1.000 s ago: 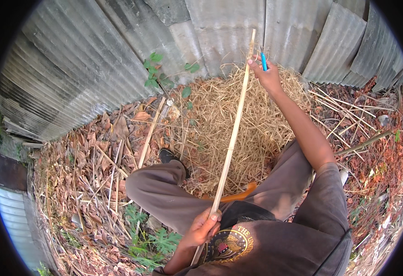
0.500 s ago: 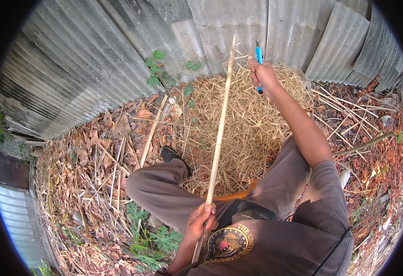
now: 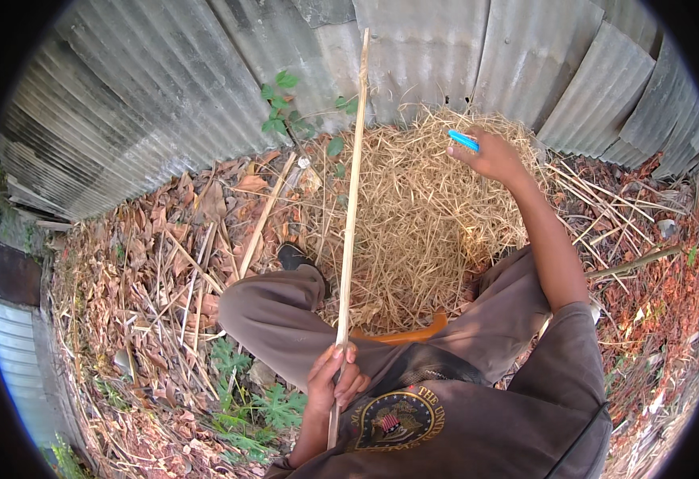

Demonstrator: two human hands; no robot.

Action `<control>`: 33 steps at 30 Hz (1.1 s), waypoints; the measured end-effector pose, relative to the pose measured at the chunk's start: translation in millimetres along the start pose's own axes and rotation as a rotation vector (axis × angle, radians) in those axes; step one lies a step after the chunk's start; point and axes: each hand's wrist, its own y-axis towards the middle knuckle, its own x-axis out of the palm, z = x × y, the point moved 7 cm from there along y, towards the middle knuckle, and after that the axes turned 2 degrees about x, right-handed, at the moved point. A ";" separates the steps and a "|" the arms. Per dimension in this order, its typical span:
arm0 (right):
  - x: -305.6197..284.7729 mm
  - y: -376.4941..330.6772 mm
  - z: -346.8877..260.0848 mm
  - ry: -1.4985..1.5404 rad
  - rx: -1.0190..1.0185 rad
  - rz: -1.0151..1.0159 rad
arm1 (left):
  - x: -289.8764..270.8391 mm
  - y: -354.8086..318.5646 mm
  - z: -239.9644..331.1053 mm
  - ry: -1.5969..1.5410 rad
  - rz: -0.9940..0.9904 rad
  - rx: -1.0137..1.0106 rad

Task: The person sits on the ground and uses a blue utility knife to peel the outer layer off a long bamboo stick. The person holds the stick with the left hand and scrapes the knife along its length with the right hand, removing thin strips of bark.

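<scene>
1. My left hand (image 3: 335, 382) grips the lower end of a long pale bamboo stick (image 3: 351, 207), fingers wrapped tight around it.
2. The bamboo stick rises almost upright from that grip, its top reaching the corrugated metal fence (image 3: 166, 104).
3. My right hand (image 3: 493, 156) is stretched out to the right of the bamboo stick, closed on a small blue tool (image 3: 463, 140).
4. A heap of dry straw (image 3: 421, 215) lies just right of the stick, below my right hand.
5. Dead leaves (image 3: 150, 263) lie left of it.

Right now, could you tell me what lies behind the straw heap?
Behind the straw heap stands a corrugated metal fence, with a small green plant at its foot. The ground under the straw is covered.
</scene>
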 end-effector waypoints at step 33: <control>-3.0 22.6 -23.8 0.092 -0.013 0.122 | 47.3 -14.9 -13.0 0.371 -0.190 -0.103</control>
